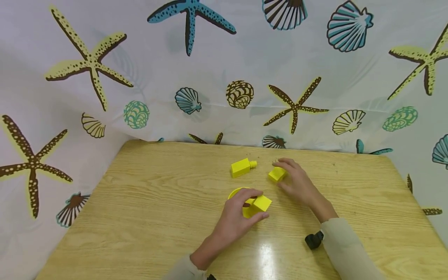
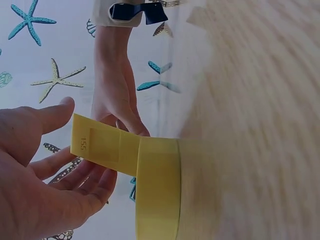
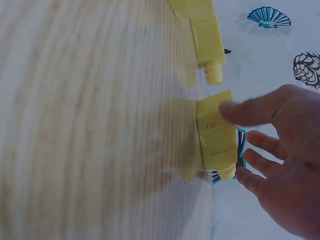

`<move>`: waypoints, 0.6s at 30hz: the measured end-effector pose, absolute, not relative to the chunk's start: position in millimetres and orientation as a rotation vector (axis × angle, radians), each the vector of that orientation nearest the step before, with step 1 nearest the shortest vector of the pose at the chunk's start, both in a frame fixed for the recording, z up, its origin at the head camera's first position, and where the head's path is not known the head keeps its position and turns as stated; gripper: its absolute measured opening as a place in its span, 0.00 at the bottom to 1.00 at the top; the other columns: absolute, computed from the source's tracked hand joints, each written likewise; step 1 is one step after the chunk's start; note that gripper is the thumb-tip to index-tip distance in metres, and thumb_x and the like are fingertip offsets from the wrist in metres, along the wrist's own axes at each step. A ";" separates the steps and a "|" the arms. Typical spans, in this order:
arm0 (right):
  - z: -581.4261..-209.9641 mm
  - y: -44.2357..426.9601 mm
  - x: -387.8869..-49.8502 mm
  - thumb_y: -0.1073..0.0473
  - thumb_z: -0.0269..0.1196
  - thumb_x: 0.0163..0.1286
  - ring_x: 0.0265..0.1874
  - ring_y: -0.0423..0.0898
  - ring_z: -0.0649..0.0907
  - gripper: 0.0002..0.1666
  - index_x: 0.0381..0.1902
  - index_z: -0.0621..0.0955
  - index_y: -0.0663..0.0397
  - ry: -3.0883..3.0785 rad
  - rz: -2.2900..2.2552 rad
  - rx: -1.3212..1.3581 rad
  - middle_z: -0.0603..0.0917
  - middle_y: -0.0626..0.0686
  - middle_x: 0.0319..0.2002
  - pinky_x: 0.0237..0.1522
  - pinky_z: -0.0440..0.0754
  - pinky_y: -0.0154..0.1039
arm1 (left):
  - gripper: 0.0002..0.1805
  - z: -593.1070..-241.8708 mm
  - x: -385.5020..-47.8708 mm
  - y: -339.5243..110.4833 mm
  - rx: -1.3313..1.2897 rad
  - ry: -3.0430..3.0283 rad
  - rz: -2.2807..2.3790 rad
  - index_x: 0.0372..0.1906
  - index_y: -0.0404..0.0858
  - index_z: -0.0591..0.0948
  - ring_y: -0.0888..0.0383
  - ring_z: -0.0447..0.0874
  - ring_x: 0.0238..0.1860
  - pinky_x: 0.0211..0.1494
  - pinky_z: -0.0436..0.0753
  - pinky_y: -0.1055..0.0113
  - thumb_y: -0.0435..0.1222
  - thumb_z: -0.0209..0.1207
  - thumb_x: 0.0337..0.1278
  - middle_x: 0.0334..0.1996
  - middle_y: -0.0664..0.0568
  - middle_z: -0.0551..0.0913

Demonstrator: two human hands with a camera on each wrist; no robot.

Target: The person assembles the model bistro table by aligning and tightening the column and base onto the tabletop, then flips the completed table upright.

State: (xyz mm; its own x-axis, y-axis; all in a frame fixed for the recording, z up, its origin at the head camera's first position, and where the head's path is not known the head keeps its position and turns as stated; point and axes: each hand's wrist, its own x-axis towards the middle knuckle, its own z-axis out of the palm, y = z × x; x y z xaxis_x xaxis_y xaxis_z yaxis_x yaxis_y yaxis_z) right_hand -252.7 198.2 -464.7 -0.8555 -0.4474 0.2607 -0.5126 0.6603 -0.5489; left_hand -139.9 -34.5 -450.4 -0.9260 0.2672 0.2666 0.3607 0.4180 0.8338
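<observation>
A cloth (image 1: pixel 210 70) is hanging behind the table (image 1: pixel 140 217) and along its left and right sides. Near the table's middle we are finding a round piece (image 2: pixel 158 200), with an upright block (image 1: pixel 262 203) rising at a tilt from it. The left hand (image 1: pixel 234 219) is reaching in from the front, its thumb on the near side of that block and its fingers on the far side. Behind the round piece, a bottle-shaped piece (image 1: pixel 240 168) is lying with its neck pointing right. Just beyond that neck, to the right, we are seeing a second block (image 1: pixel 276 175) lying on the table. The right hand (image 1: pixel 299 182) is resting around its right side; whether they are touching, we are not managing to tell.
</observation>
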 end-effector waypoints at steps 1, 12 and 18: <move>-465.0 198.1 -254.7 0.73 0.70 0.63 0.70 0.63 0.69 0.35 0.68 0.76 0.61 -2.781 0.951 0.810 0.69 0.65 0.71 0.69 0.70 0.64 | 0.28 -451.0 -140.3 -33.8 -0.564 -2.560 -1.534 0.60 0.41 0.81 0.55 0.81 0.57 0.54 0.86 0.61 0.38 0.76 0.54 0.57 0.52 0.82; -471.1 195.4 -259.8 0.72 0.68 0.66 0.70 0.64 0.70 0.26 0.63 0.80 0.62 -2.827 0.876 0.877 0.72 0.66 0.69 0.69 0.70 0.63 | 0.26 -453.9 -138.6 -34.6 -0.546 -2.527 -1.538 0.57 0.42 0.83 0.57 0.83 0.56 0.52 0.87 0.65 0.34 0.77 0.51 0.54 0.54 0.84; -466.0 195.8 -259.5 0.67 0.71 0.66 0.66 0.60 0.75 0.26 0.62 0.80 0.61 -2.867 0.812 0.847 0.76 0.61 0.65 0.68 0.73 0.59 | 0.25 -449.3 -139.9 -41.7 -0.640 -2.582 -1.587 0.61 0.40 0.81 0.56 0.81 0.60 0.58 0.85 0.60 0.30 0.72 0.58 0.58 0.52 0.82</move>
